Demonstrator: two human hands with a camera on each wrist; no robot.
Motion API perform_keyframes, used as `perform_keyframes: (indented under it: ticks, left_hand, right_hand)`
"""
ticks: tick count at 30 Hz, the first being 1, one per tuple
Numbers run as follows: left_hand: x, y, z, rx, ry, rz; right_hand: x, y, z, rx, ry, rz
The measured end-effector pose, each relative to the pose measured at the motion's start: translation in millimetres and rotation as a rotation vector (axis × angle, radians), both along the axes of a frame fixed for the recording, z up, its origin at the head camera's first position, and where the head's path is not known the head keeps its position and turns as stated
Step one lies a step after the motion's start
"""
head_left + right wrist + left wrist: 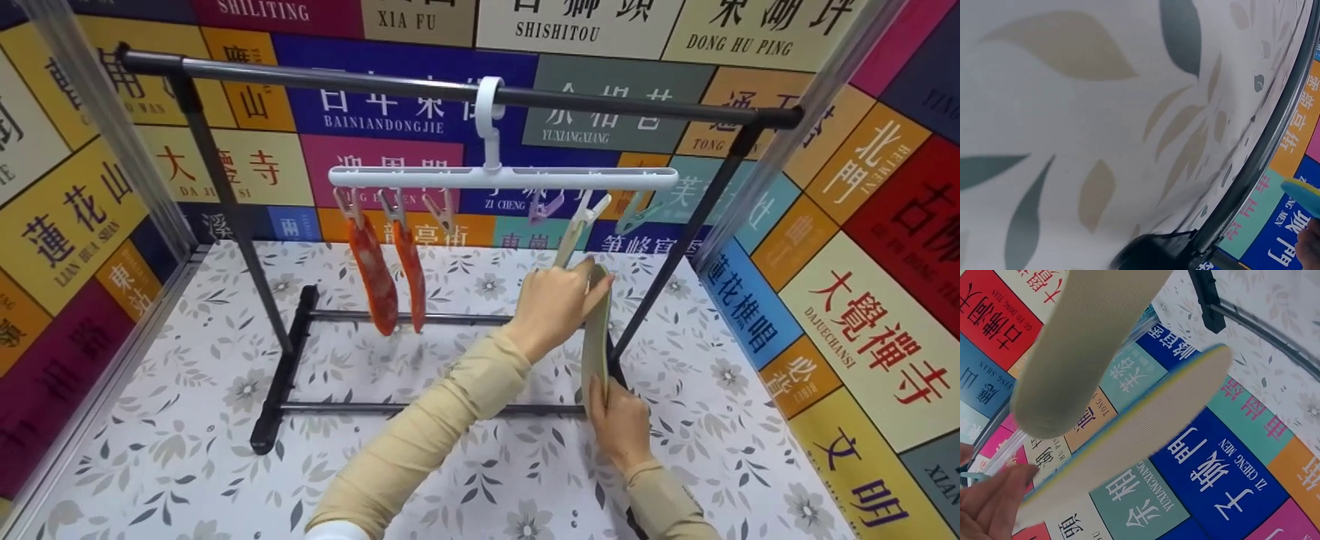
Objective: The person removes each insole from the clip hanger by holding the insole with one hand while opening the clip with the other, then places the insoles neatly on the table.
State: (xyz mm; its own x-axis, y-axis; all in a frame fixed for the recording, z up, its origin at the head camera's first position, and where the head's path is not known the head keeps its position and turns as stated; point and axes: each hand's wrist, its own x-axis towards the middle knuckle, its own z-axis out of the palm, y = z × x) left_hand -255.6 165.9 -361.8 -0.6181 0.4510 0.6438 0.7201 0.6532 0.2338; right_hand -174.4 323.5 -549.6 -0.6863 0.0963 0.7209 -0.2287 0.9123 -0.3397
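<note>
In the head view, my right hand (622, 424) pinches the lower end of a greenish-beige insole (596, 341), which stands nearly upright. My left hand (555, 304) has its fingers curled at that insole's upper end. Behind the left hand, another insole (568, 244) hangs from a white clip (590, 210). The left wrist view shows the near insole (1092, 343) large, beside the hanging insole (1145, 422) with a blue and yellow edge; left fingers (999, 500) sit near its upper end. At the left, two orange insoles (373, 277) hang from clips.
A white clip hanger (502, 178) hooks over the black rack's bar (420, 91). More clips, pink, purple and green (637, 214), hang along it. The rack's base (285, 375) stands on a leaf-patterned surface (187, 450). Coloured sign panels (375, 97) line the walls.
</note>
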Motion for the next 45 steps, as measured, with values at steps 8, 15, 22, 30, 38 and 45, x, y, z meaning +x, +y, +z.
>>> perform_keyframes:
  ticks: [8,15,22,30,38,45]
  left_hand:
    - [16.1,-28.9,-16.8,0.030,-0.029,-0.106]
    - [23.5,-53.7,-45.8,0.123,-0.016,-0.070]
    - [27.2,-70.4,-67.4,0.195,-0.122,-0.020]
    - [41.7,-80.5,-86.3,0.222,-0.226,0.042]
    - [49.2,-84.7,-97.2,0.259,-0.221,0.065]
    - [51.6,-92.2,-106.3,0.265,-0.207,0.085]
  right_hand:
    - [2.0,1.4,-0.4,0.001,0.075,0.018]
    - [10.9,4.8,-3.7,-0.035,0.072,0.021]
    - [22.1,20.2,-7.0,-0.069,0.090,0.011]
    - [36.3,34.3,-8.3,-0.089,0.042,-0.078]
    - [50.6,49.8,-6.3,-0.042,0.138,-0.091]
    - [70.1,68.9,-6.3,0.011,0.178,-0.105]
